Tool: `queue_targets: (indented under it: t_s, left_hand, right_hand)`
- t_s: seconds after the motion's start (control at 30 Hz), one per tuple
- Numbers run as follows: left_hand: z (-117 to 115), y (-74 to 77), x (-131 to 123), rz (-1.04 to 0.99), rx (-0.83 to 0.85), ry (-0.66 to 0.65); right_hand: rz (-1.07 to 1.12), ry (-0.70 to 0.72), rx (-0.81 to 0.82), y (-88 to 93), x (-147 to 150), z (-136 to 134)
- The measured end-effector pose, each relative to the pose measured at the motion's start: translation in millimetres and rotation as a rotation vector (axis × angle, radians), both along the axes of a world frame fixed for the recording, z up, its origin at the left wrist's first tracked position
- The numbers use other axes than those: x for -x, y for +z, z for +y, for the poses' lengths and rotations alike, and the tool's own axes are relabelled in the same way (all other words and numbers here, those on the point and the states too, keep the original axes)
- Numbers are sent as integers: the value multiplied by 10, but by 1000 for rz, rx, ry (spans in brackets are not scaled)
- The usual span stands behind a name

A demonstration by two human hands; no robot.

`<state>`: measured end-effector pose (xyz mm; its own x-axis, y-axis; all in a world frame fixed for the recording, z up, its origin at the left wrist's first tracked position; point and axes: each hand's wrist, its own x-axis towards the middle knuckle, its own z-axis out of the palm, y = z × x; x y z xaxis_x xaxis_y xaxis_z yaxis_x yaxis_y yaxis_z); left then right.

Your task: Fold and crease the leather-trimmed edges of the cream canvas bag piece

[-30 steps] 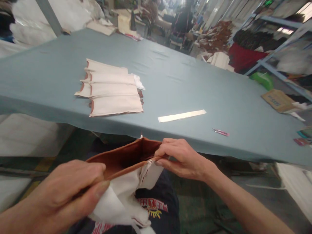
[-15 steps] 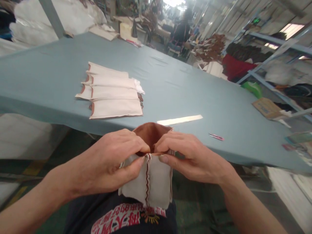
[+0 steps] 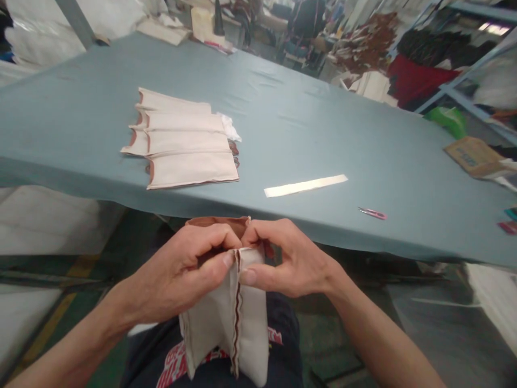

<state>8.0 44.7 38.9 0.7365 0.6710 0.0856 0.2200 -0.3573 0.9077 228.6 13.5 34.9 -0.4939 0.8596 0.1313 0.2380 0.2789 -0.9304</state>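
Below the near table edge I hold a cream fabric pouch with a brown lining and a brown stitched seam down its middle. My left hand pinches the pouch's top edge left of the seam. My right hand pinches the top edge right of the seam. Both hands are closed on the cloth, thumbs nearly touching. The pouch hangs down over my lap.
On the blue-grey table, a stack of several cream pouches lies at the left. A pale strip and small pink snips lie near the front edge. Shelves with fabric stand at the right; a cardboard box beside them.
My hands came together from apart, closing the pouch's wide-open mouth. The brown lining is now mostly folded in and the seam faces me.
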Motion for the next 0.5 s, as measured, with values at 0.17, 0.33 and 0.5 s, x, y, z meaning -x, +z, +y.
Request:
queue_targets:
  t_s: [0.17,0.33,0.5]
  left_hand:
    - [37,79,27,46,14,-4]
    - [81,106,57,74,74,-20]
    - [110,34,80,87,169,-20]
  right_hand:
    - [54,-5,30,-67,45,45]
    - [130,45,95,-102,46,75]
    - [252,89,296,-197,52,104]
